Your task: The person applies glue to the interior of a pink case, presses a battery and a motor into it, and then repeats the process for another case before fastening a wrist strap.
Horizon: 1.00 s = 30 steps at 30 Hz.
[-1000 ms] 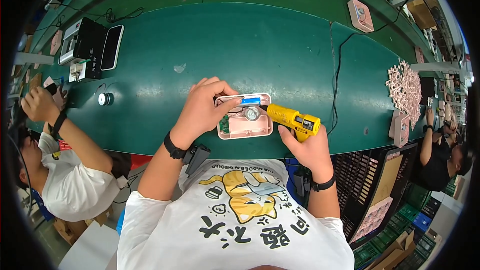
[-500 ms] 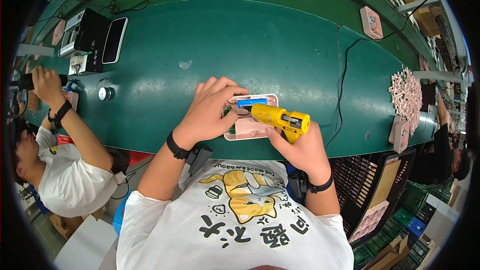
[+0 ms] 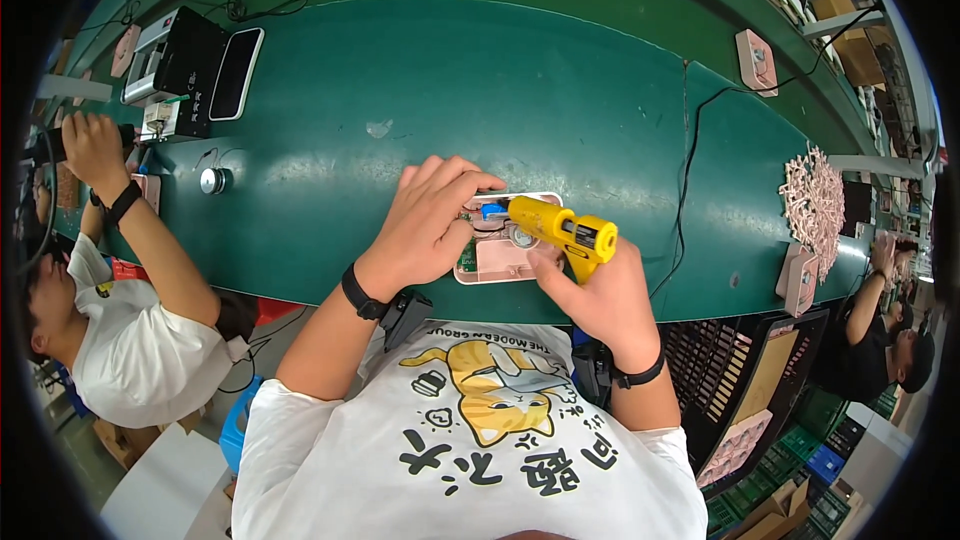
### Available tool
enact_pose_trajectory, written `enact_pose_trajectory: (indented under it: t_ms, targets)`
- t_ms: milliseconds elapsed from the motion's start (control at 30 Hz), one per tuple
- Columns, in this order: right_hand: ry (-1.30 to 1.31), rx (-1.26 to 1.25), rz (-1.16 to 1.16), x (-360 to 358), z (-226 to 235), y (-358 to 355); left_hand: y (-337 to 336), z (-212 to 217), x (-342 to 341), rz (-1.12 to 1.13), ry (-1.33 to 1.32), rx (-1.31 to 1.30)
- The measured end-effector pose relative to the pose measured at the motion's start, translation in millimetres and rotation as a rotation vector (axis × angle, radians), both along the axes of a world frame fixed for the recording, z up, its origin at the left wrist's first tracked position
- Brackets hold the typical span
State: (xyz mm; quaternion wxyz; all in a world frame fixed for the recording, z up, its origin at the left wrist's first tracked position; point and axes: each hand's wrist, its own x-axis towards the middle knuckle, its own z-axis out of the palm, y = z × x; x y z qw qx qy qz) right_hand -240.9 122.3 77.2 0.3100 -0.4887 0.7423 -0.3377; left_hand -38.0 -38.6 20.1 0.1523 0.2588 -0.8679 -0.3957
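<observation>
A shallow pink plastic casing (image 3: 500, 260) lies open on the bench in front of me. Inside it are a blue cylindrical battery (image 3: 493, 211) along the far wall, a round metal speaker (image 3: 521, 236), thin wires and a green circuit board (image 3: 466, 255) at the left end. My left hand (image 3: 425, 225) grips the casing's left end, fingers on the far rim and thumb bent toward the inside. My right hand (image 3: 607, 290) is wrapped round the handle of a yellow glue gun (image 3: 550, 224). Its front end hangs over the battery, hiding part of it; the nozzle tip is hard to see.
On the green bench (image 3: 330, 180) lie a phone (image 3: 237, 73), a black device (image 3: 180, 70) and a small round metal part (image 3: 213, 180). A black cable (image 3: 684, 180) and a heap of pink parts (image 3: 812, 205) are at right. Co-workers (image 3: 150, 340) sit on both sides.
The glue gun's front end has shifted along the far wall and covers more of the battery. The round speaker is now uncovered. My left hand keeps its grip on the casing.
</observation>
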Motion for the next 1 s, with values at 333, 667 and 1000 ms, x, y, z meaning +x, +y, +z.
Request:
enact_pose_trajectory:
  t_ms: [333, 667, 1000]
  targets:
    - [-0.557, -0.116, -0.281, -40.9, -25.1, 42.9, -8.2, 11.7, 18.2, 0.078, 0.001, 0.279]
    - [-0.868, -0.416, -0.499, -56.5, -78.5, 66.4, -89.1, -22.5, -9.8, 0.518, 0.366, 0.578]
    - [-0.811, -0.297, -0.544, -61.1, -70.3, 61.0, -86.3, -34.1, -21.7, 0.249, 0.335, 0.147]
